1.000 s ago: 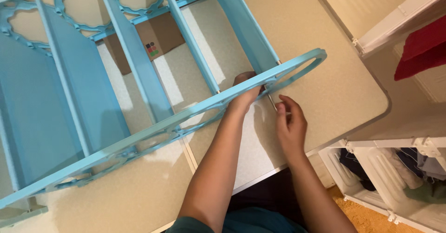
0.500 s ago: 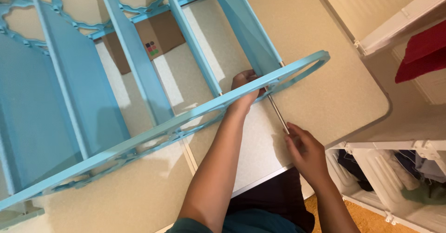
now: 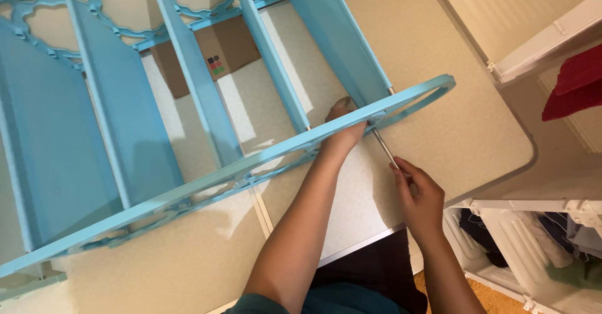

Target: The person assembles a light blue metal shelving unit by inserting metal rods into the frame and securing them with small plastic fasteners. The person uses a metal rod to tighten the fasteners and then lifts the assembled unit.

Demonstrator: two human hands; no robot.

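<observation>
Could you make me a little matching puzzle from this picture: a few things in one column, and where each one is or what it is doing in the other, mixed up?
Things:
1. left hand
2. right hand
3. brown cardboard piece
4. red cloth

Places or states:
A. lies on the table under the blue shelf frame
B. hangs at the far right, off the table
C. grips the frame's curved side rail
D. holds the thin metal rod

Pairs: 1-C, 2-D, 3-A, 4-B
</observation>
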